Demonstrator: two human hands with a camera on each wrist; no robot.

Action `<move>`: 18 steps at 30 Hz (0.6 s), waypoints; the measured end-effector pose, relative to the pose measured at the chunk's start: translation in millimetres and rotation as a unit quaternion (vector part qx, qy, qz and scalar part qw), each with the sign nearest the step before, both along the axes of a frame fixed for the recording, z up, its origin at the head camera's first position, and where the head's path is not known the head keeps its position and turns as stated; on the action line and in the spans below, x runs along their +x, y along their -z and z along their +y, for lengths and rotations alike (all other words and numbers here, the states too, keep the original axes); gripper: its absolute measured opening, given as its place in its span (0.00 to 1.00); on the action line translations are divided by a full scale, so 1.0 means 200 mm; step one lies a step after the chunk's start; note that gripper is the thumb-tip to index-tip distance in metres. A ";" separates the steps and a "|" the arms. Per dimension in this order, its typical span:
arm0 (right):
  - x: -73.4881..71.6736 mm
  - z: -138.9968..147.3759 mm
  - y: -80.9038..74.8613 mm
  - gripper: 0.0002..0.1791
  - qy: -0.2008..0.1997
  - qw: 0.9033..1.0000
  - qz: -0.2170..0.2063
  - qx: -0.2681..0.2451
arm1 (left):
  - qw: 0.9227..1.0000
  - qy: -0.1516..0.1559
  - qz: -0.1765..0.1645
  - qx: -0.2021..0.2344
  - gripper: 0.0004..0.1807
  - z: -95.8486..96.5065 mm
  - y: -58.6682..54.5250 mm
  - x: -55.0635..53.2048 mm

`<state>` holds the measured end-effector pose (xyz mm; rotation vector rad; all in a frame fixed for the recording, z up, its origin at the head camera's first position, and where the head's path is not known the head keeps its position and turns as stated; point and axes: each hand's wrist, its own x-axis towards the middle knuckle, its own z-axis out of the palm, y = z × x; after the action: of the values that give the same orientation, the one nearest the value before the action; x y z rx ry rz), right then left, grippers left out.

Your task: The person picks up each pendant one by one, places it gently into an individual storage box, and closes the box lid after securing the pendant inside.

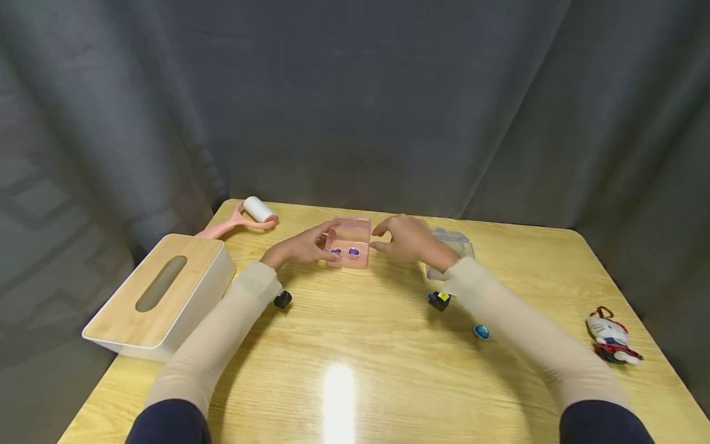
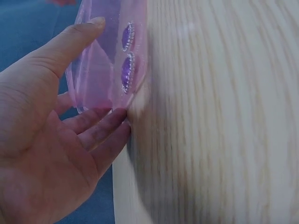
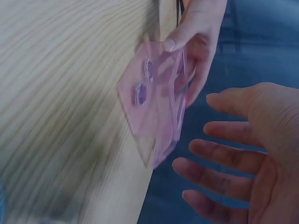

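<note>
A translucent pink plastic case [image 1: 360, 262] stands with its lid raised at the far middle of the table. Two purple oval gems [image 1: 354, 252] with sparkling rims sit in its lower half. My left hand [image 1: 302, 246] holds the case by its left side, and the left wrist view shows the thumb [image 2: 77, 39] over the case and the fingers [image 2: 105, 128] at its edge. To the right of the case hovers my right hand [image 1: 410, 240], apart from it. Its fingers [image 3: 219, 177] are spread with nothing between them in the right wrist view.
Behind my right wrist is a clear plastic box [image 1: 465, 248]. Nearer lie a black piece with a yellow patch [image 1: 439, 300], a blue gem [image 1: 481, 332] and a small black object [image 1: 283, 300]. A tissue box [image 1: 127, 290] and lint roller [image 1: 257, 209] are left; a cat-figure charm [image 1: 610, 336] lies right.
</note>
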<state>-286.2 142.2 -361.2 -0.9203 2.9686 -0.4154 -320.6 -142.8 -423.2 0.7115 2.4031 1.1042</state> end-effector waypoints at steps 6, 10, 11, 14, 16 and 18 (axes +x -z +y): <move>0.12 0.17 -0.04 0.20 0.016 1.000 -0.006 -0.003 | 0.997 -0.008 0.056 -0.053 0.61 -0.01 -0.05 0.05; 0.22 0.30 -0.06 0.19 0.032 0.999 0.005 -0.010 | 0.989 -0.047 0.128 -0.060 0.61 0.03 -0.12 0.09; 0.24 0.33 -0.07 0.18 0.038 0.999 0.010 -0.009 | 0.986 -0.053 0.151 -0.048 0.59 0.06 -0.14 0.10; 0.31 0.43 -0.07 0.18 0.041 0.999 0.016 -0.011 | 0.972 -0.074 0.222 0.008 0.49 0.18 -0.19 0.15; 0.34 0.48 -0.06 0.17 0.044 0.999 0.008 -0.010 | 0.961 -0.093 0.257 0.040 0.41 0.28 -0.20 0.20; 0.38 0.52 -0.06 0.17 0.045 0.999 -0.007 -0.001 | 0.955 -0.104 0.269 0.068 0.35 0.37 -0.21 0.24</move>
<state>-210.5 246.2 -349.7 -0.7819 3.0054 -0.4237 -272.2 -68.3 -381.8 0.9179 2.9356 1.3025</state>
